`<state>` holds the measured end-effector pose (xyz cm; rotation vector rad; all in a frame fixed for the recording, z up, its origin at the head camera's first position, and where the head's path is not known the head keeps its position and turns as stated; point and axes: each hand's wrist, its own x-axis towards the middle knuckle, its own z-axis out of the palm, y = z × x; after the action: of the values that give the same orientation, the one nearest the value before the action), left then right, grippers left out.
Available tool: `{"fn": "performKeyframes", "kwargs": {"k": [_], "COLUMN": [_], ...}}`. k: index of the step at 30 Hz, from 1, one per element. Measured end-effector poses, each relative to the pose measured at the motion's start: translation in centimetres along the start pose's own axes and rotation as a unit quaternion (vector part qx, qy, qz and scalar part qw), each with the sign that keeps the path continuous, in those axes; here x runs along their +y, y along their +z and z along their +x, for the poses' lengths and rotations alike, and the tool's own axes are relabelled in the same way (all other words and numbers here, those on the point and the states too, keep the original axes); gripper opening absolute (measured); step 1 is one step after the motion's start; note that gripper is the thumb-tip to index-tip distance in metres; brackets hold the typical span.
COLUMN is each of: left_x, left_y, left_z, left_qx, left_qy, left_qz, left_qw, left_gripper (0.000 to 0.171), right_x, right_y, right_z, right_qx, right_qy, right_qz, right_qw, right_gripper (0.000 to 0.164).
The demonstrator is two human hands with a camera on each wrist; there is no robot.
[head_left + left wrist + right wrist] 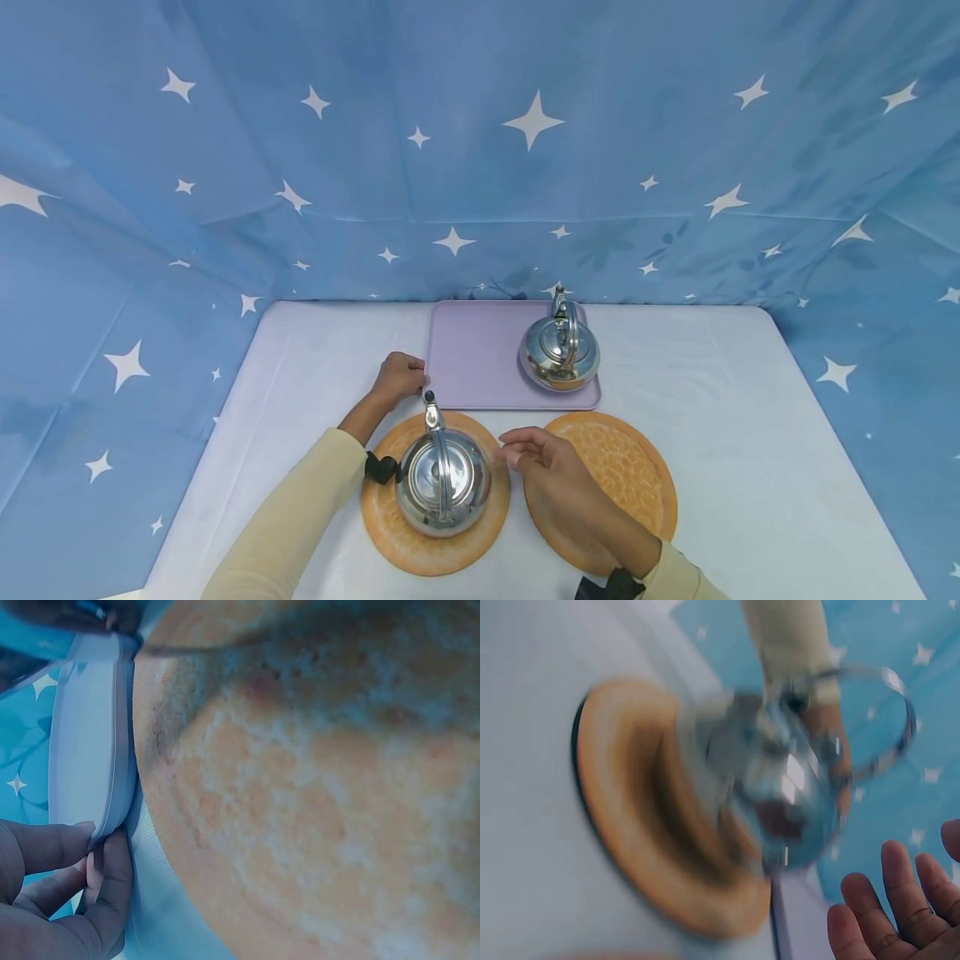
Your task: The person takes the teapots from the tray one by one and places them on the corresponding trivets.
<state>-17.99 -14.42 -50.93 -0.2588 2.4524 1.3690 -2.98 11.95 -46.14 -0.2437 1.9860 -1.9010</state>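
My left hand (400, 377) pinches the left edge of a lilac tray (472, 354); in the left wrist view, thumb and fingers (111, 896) meet at its rounded corner. In front of the tray, a shiny metal kettle (438, 483) sits on a round orange-brown placemat (378, 508). My right hand (558, 475) hovers right of that kettle, holding nothing, its fingers loosely bent. In the right wrist view, the right fingers (904, 892) are spread below the blurred kettle (795, 787). A second metal kettle (558, 350) stands on the tray's right side.
Another round placemat (618, 450) lies to the right, partly under my right hand and forearm. Everything rests on a white-covered table (750, 433). A blue curtain (480, 167) with white stars rises behind the table and along both sides.
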Motion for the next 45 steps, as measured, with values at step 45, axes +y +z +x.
{"fn": "performKeyframes", "kwargs": {"k": [45], "left_x": [-0.1], "left_y": [0.0], "left_z": [0.3], "left_qx": [-0.001], "left_qy": [-0.016], "left_qz": [-0.018], "left_qw": [0.9997], "left_gripper": [0.036], "right_x": [-2.7], "right_y": [-11.7], "right_z": [7.8], "right_qx": [0.134], "right_qy": [-0.005], "right_qz": [-0.046], "right_qw": [0.99], "right_gripper": [0.054]}}
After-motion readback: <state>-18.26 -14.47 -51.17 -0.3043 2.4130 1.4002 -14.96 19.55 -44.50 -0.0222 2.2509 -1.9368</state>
